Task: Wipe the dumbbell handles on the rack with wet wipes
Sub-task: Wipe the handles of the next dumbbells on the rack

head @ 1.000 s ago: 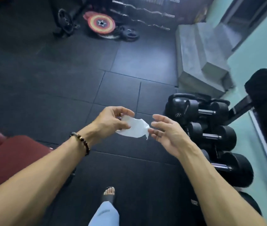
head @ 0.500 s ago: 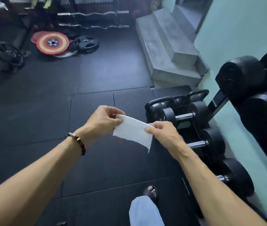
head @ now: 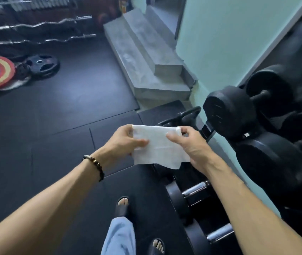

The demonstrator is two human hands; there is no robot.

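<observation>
Now fully unfolded, the wet wipe (head: 160, 144) is pinched by both my hands, left (head: 126, 140) and right (head: 189, 144), ready to wrap a dumbbell handle (head: 195, 189).

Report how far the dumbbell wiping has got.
Done: a wet wipe is out and spread flat. In hand: the left hand and right hand pinch its upper corners, holding it in the air in front of the rack. Left: every handle; the chrome dumbbell handles below have no wipe on them yet.
</observation>
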